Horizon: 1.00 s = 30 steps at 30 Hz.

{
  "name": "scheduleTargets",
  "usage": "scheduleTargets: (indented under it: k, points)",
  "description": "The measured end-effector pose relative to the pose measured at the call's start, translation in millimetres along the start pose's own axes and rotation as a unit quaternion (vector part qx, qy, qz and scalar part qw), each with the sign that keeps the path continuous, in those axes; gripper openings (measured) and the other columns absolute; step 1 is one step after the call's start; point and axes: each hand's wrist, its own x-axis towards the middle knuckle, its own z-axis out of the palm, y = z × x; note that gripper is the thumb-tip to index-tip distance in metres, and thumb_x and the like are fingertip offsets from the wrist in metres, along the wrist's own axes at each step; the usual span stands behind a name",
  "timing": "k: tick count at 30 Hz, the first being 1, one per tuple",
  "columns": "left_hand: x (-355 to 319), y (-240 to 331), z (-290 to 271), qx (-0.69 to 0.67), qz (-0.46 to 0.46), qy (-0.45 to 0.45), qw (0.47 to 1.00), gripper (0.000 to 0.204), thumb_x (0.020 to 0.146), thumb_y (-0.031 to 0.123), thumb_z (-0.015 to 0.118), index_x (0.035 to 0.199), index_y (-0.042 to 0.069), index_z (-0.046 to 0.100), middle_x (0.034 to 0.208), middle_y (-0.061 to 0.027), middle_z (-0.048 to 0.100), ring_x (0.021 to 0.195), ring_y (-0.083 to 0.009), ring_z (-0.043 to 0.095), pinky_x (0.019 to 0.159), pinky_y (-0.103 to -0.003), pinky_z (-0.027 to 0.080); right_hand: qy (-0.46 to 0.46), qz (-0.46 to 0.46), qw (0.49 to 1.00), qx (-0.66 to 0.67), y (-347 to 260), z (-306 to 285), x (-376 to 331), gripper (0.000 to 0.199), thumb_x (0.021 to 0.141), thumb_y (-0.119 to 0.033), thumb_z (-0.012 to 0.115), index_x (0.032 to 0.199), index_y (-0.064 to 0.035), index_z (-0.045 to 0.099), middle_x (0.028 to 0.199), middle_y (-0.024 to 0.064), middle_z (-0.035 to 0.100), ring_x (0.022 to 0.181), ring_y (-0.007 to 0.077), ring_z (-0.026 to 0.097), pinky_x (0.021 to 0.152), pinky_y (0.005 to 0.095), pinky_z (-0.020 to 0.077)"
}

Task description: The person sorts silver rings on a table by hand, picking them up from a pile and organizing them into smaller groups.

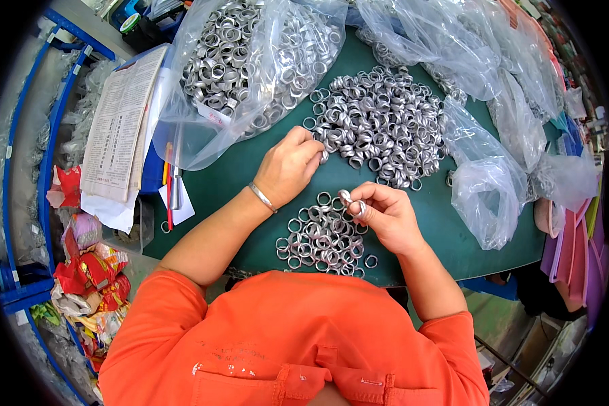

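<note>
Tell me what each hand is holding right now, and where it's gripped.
The right hand pinches small metal rings by their rims between its fingertips. The left hand reaches the big ring pile; its hold cannot be told.

Head-worn fisheye, steeply down, close over table (237,179)

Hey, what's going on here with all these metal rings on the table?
A person in an orange shirt sits at a green table. The left hand reaches into the big loose pile of metal rings, while the right hand pinches a ring over a smaller flat group. Clear bags of more rings lie behind.
</note>
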Motion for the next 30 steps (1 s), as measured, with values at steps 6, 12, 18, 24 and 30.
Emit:
scheduleTargets:
  k: [6,12,18,24,30]
  points:
    - [3,3,-2,0.008,0.026,-0.002,1.000,0.012,0.078,0.002,0.068,0.089,0.004,0.065,0.091,-0.0098,0.058,0.078,-0.0306,0.062,0.067,-0.039,0.052,0.014,0.013,1.000,0.020,-2,1,-3,0.015,0.090,-0.008,0.067,0.103,0.0011,0.065,0.085,-0.0006,0.065,0.072,0.0046,0.056,0.065,0.0198,0.0464]
    - [-3,2,1,-0.046,0.040,0.045,0.997,0.015,0.079,-0.001,0.069,0.093,0.002,0.064,0.090,-0.0113,0.061,0.075,-0.0283,0.064,0.065,-0.034,0.052,0.032,0.013,0.999,0.000,4,1,-2,0.015,0.090,-0.008,0.067,0.103,0.0013,0.066,0.086,-0.0006,0.065,0.073,0.0043,0.057,0.066,0.0198,0.0474]
    - [-6,9,-2,-0.066,-0.010,-0.053,0.996,0.018,0.077,0.000,0.072,0.093,0.001,0.063,0.090,-0.0105,0.061,0.071,-0.0239,0.063,0.062,-0.032,0.051,0.067,0.014,0.994,-0.081,8,-1,0,0.014,0.089,-0.005,0.066,0.102,0.0008,0.066,0.085,-0.0003,0.065,0.073,0.0042,0.057,0.065,0.0198,0.0475]
    - [-6,13,8,-0.045,0.000,-0.043,0.998,0.020,0.074,0.000,0.073,0.092,0.003,0.064,0.085,-0.0082,0.057,0.065,-0.0194,0.059,0.059,-0.031,0.049,0.074,0.003,0.993,-0.093,7,-4,-4,0.013,0.089,-0.003,0.065,0.102,0.0008,0.066,0.085,0.0000,0.065,0.072,0.0042,0.056,0.064,0.0200,0.0472]
    - [-11,15,0,-0.289,-0.249,-0.094,0.919,0.011,0.084,-0.004,0.067,0.095,-0.002,0.063,0.094,-0.0039,0.063,0.076,-0.0081,0.063,0.067,-0.022,0.053,0.055,-0.001,0.998,-0.039,3,-3,-9,0.013,0.089,-0.002,0.065,0.102,0.0012,0.066,0.085,-0.0006,0.065,0.073,0.0044,0.056,0.065,0.0199,0.0469]
